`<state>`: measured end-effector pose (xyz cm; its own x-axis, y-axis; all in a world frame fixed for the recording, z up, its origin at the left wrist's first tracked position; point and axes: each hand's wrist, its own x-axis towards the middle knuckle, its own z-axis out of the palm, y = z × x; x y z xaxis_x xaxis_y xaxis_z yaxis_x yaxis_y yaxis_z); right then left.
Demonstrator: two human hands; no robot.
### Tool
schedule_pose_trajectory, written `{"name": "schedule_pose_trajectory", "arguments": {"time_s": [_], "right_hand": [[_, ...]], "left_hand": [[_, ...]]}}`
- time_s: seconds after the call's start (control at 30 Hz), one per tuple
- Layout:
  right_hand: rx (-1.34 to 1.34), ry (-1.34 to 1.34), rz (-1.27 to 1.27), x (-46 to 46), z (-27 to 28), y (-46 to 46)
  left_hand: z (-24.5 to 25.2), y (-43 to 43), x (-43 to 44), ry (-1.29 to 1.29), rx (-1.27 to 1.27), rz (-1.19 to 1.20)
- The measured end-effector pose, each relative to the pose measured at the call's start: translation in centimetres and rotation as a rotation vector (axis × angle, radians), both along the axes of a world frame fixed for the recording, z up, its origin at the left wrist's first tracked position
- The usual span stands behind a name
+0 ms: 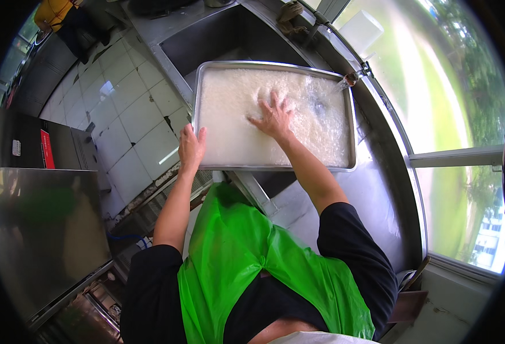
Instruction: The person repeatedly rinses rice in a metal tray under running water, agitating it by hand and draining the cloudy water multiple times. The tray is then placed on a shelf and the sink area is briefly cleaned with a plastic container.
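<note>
A rectangular metal tray [353,142] full of white rice [231,99] in cloudy water lies across the stainless steel sink [179,71]. My left hand [191,146] grips the tray's left rim, thumb on top. My right hand [274,115] rests with spread fingers in the rice and water near the tray's middle, its fingertips partly sunk. Water runs from a tap [350,79] into the tray's upper right corner and makes bubbles there.
A steel counter [338,210] adjoins the sink on the right, beneath a window. A cloth [291,13] hangs by the pipe. Left are a tiled floor [128,107] and a steel cabinet [42,223]. Another person [63,21] stands at the far upper left.
</note>
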<state>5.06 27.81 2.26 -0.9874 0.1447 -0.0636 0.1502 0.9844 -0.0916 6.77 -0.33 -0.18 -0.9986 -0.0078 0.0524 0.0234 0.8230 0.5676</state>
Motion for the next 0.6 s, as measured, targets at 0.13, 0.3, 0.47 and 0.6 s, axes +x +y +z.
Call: {"name": "schedule_pose_trajectory", "arguments": {"time_s": [0.13, 0.3, 0.47, 0.6], "right_hand": [[-0.263, 0.352, 0.089, -0.8, -3.5, 6.3], [-0.437, 0.187, -0.369, -4.0, 0.6, 17.0], [0.104, 0.19, -0.153, -4.7, 2.2, 23.7], [0.015, 0.319, -0.027, -4.6, 3.4, 24.1]], "left_hand": [[-0.1, -0.1, -0.2, 0.022, -0.005, -0.032], [0.0, 0.3, -0.3, 0.052, 0.011, -0.026], [0.1, 0.5, -0.2, 0.05, 0.021, -0.015], [0.2, 0.2, -0.3, -0.043, 0.085, 0.032]]}}
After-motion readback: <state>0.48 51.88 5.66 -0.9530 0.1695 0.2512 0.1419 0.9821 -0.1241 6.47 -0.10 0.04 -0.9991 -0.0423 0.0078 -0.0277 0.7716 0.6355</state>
